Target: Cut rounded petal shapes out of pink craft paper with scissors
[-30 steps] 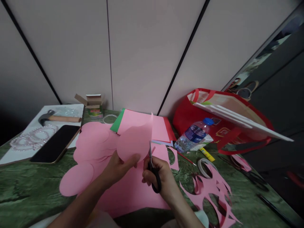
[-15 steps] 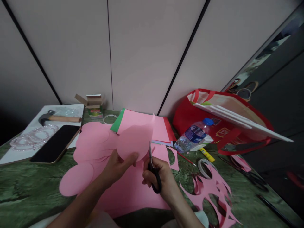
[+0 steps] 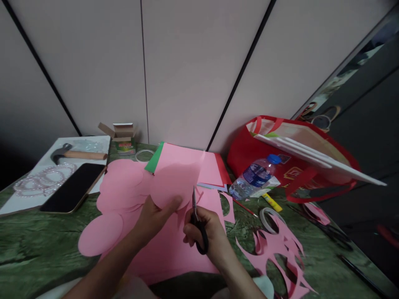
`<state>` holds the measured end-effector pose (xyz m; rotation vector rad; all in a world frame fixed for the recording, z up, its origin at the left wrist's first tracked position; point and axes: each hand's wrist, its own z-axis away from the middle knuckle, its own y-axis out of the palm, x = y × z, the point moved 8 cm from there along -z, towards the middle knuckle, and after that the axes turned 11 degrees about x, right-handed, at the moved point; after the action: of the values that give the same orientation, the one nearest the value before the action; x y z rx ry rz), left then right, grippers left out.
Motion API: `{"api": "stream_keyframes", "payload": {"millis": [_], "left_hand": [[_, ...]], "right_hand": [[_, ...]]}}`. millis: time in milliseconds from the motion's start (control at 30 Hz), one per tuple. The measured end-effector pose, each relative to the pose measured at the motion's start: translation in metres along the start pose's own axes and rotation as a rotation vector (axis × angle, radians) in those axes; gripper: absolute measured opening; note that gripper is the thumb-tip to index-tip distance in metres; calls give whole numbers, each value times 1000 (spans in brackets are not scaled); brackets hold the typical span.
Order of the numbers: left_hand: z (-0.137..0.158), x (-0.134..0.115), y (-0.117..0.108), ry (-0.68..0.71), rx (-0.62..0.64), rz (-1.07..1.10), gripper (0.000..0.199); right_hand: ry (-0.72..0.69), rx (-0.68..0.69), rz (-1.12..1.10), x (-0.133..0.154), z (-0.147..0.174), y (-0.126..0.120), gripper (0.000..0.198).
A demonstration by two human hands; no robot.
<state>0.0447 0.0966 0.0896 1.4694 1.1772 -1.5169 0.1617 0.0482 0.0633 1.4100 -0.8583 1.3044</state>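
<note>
My left hand (image 3: 158, 218) pinches the lower edge of a rounded piece of pink paper (image 3: 173, 185), thumb on top. In my right hand (image 3: 204, 230) is a pair of black-handled scissors (image 3: 199, 230), its blades pointing up along the right edge of that paper. A thin strip of pink paper sticks out beyond the blades. Under both hands lies a large pink sheet (image 3: 174, 253). To the left are overlapping pink paper circles (image 3: 121, 182), with one oval piece (image 3: 100, 234) nearest me.
Pink offcuts (image 3: 277, 253) and a tape roll (image 3: 270, 219) lie at right. Behind them are a water bottle (image 3: 254, 178), a glue stick (image 3: 272, 202) and a red bag (image 3: 243, 145). At left are a phone (image 3: 73, 189), a hammer (image 3: 79, 155) and an opened box (image 3: 124, 141).
The scissors and my right hand have shifted slightly left along the paper's edge. The held paper has moved or turned a little, also leftward.
</note>
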Motion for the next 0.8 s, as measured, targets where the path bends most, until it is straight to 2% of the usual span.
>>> {"api": "stream_keyframes", "payload": {"millis": [200, 800], "left_hand": [[1, -7, 12, 73, 133, -23, 11], [1, 2, 13, 2, 147, 24, 11]], "right_hand": [[-81, 38, 3, 6, -2, -3, 17], [-76, 30, 53, 8, -1, -5, 23]]}}
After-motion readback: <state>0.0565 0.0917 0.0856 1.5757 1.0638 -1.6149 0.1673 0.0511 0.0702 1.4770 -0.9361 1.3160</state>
